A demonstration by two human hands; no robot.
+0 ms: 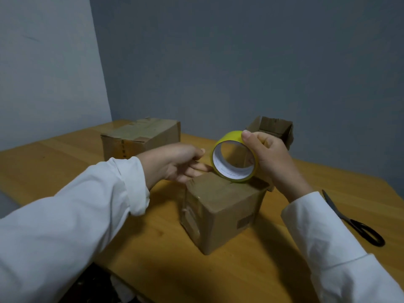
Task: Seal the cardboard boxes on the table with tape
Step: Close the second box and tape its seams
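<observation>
A small closed cardboard box (220,212) stands in the middle of the wooden table (54,162). My right hand (271,158) grips a yellow roll of tape (231,136) upright, its lower edge resting on the box top. My left hand (179,162) is just left of the roll, with its fingertips at the roll's left edge above the box's far left corner. Whether they pinch a tape end I cannot tell. A larger closed box (140,136) sits at the back left. An open box (275,127) stands behind my right hand, partly hidden.
Black-handled scissors (354,219) lie on the table at the right, beside my right sleeve. Grey walls close off the table at the back and left. The table's near edge runs diagonally at the bottom left, with dark clutter below it.
</observation>
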